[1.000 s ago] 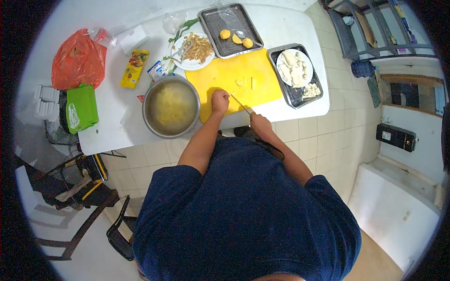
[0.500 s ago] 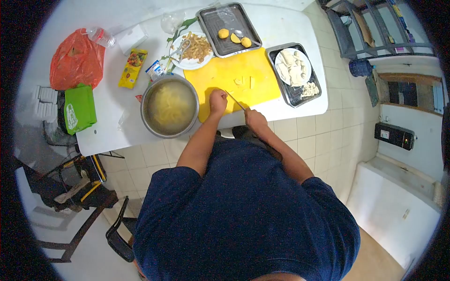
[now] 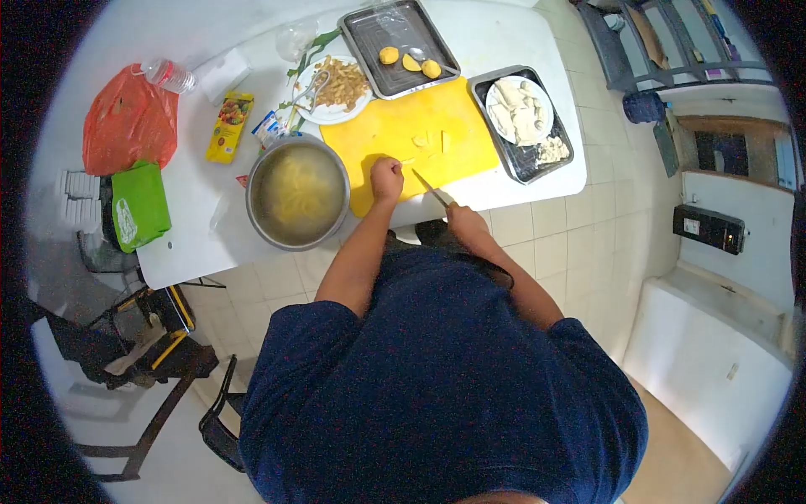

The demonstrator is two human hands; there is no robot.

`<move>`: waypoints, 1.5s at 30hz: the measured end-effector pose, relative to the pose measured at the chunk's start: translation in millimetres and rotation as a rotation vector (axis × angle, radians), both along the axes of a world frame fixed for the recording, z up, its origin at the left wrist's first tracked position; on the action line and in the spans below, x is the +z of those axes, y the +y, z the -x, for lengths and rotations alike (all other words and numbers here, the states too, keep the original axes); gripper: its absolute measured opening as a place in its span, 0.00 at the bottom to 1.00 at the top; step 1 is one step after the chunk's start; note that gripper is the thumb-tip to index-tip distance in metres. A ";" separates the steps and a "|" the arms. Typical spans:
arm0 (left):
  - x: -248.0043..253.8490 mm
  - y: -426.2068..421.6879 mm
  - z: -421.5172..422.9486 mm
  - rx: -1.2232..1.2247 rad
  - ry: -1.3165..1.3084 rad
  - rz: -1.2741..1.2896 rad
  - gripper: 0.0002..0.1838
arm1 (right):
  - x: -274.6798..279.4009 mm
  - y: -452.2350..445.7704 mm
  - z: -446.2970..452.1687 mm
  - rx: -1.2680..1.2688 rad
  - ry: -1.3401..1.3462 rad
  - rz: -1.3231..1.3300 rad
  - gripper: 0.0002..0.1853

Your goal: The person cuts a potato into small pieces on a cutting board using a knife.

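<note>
My right hand (image 3: 468, 227) is closed around the handle of a knife (image 3: 431, 186), whose blade points up and left over the yellow cutting board (image 3: 453, 109). On the board's near left part, my left hand (image 3: 387, 179) rests with its fingers curled. A small yellow sliver (image 3: 408, 160) shows by its fingertips; anything inside the fingers is hidden. The knife tip is apart from that hand. Farther up the board lie a few cut yellow pieces (image 3: 445, 141). Left of my left hand stands a metal pot (image 3: 253, 181) with yellow pieces in cloudy liquid.
A dark tray (image 3: 369, 50) at the back holds yellow potato-like pieces (image 3: 389, 55) and a spoon. Beside it is a white plate (image 3: 367, 102) of brownish peelings. On the right, another tray (image 3: 532, 174) carries a plate of pale chunks. Bags, a bottle and a yellow packet (image 3: 229, 127) lie left.
My right hand has drawn the knife slightly away from my left hand, leaving a wider gap. The left hand stays curled on the board. The whole view has shifted a little.
</note>
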State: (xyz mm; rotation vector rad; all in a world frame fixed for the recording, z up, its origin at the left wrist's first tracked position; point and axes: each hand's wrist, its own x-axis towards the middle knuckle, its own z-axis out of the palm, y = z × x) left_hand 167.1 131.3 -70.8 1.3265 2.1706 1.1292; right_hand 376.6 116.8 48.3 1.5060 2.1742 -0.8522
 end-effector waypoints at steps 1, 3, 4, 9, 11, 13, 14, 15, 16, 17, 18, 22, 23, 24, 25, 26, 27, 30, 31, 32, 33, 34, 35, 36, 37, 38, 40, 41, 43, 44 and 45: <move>-0.8 1.0 -1.4 0.000 -0.005 0.003 0.01 | 0.6 -0.3 -3.5 -0.040 0.043 -0.013 0.14; -5.1 6.2 -5.9 0.001 -0.009 -0.004 0.02 | 1.7 3.3 -10.7 -0.096 0.099 -0.043 0.16; -8.3 10.2 -9.8 0.001 -0.012 -0.013 0.02 | 2.9 6.5 -15.4 -0.113 0.109 -0.058 0.16; 1.4 35.3 -36.1 0.015 0.028 -0.041 0.02 | 9.4 23.6 -42.2 -0.190 0.102 -0.123 0.17; 1.8 45.0 -40.6 0.004 0.012 -0.075 0.03 | 7.9 30.7 -54.1 -0.187 0.058 -0.117 0.17; -0.9 47.5 -41.7 -0.004 -0.024 -0.022 0.04 | 11.4 35.5 -61.8 -0.216 0.051 -0.112 0.17; -1.2 49.6 -41.2 -0.005 -0.039 0.003 0.05 | 13.5 39.2 -63.4 -0.226 0.052 -0.112 0.17; 5.5 50.9 -42.2 -0.041 0.020 -0.040 0.06 | 12.1 42.4 -66.3 -0.218 0.045 -0.109 0.17; 17.6 48.4 -44.1 -0.078 0.079 -0.080 0.07 | 10.6 43.2 -69.5 -0.209 0.038 -0.105 0.17; 29.8 46.3 -46.3 -0.113 0.140 -0.118 0.08 | 8.0 44.5 -72.4 -0.199 0.033 -0.098 0.17; 41.1 45.3 -49.4 -0.169 0.152 -0.036 0.08 | 6.7 46.2 -74.4 -0.201 0.052 -0.093 0.17; 45.4 47.4 -62.9 -0.317 0.210 0.232 0.06 | 3.5 51.4 -77.3 -0.189 0.100 -0.071 0.18; 40.9 50.4 -66.3 -0.331 0.244 0.247 0.06 | 3.9 54.5 -77.5 -0.183 0.106 -0.070 0.18; 41.4 53.1 -68.6 -0.345 0.278 0.260 0.06 | 9.4 58.0 -76.2 -0.188 0.106 -0.068 0.18; 41.7 52.6 -70.7 -0.331 0.283 0.255 0.06 | 15.8 60.6 -74.6 -0.194 0.108 -0.063 0.18; 42.4 50.9 -72.6 -0.318 0.289 0.249 0.07 | 19.9 62.6 -73.1 -0.201 0.112 -0.060 0.18; 43.2 49.3 -73.8 -0.306 0.293 0.237 0.07 | 18.8 63.9 -73.5 -0.196 0.115 -0.070 0.18; 38.3 42.8 -73.2 -0.307 0.445 0.077 0.08 | 16.1 66.8 -71.3 -0.180 0.129 -0.072 0.18; 37.3 38.5 -69.4 -0.294 0.409 0.090 0.08 | 17.4 66.0 -68.7 -0.176 0.138 -0.064 0.18; 36.4 34.0 -62.5 -0.284 0.373 0.101 0.08 | 18.7 66.5 -65.7 -0.173 0.145 -0.057 0.18; 32.2 29.8 -55.1 -0.274 0.336 0.114 0.08 | 16.6 66.0 -62.7 -0.150 0.147 -0.067 0.18; 27.6 24.4 -47.8 -0.239 0.257 0.065 0.08 | 13.1 62.5 -58.6 -0.126 0.147 -0.072 0.17; 23.0 19.2 -39.9 -0.202 0.179 0.017 0.07 | 9.7 59.4 -53.4 -0.099 0.149 -0.077 0.17; 20.4 13.2 -32.2 -0.163 0.101 -0.031 0.07 | 7.0 55.9 -47.5 -0.080 0.150 -0.060 0.17; 17.5 8.1 -25.1 -0.160 0.137 -0.088 0.05 | 4.3 53.2 -41.6 -0.061 0.149 -0.044 0.17; 14.5 5.2 -21.0 -0.135 0.084 -0.054 0.04 | 2.4 52.1 -37.0 -0.042 0.146 -0.031 0.17; 11.4 1.0 -14.0 -0.086 -0.022 0.011 0.03 | -6.7 49.3 -29.7 -0.001 0.154 -0.020 0.17; 9.8 1.3 -11.8 -0.087 -0.008 -0.027 0.03 | -10.8 47.8 -25.6 0.019 0.158 -0.014 0.17; 7.6 3.7 -11.1 -0.087 0.020 -0.099 0.03 | -8.6 45.2 -15.3 0.040 0.112 -0.026 0.17; 6.3 3.4 -10.3 -0.082 0.025 -0.081 0.03 | -7.8 44.4 -10.8 0.050 0.088 -0.033 0.17; 7.4 2.4 -10.0 -0.078 0.028 -0.061 0.03 | -11.6 43.3 -8.0 0.066 0.093 -0.036 0.17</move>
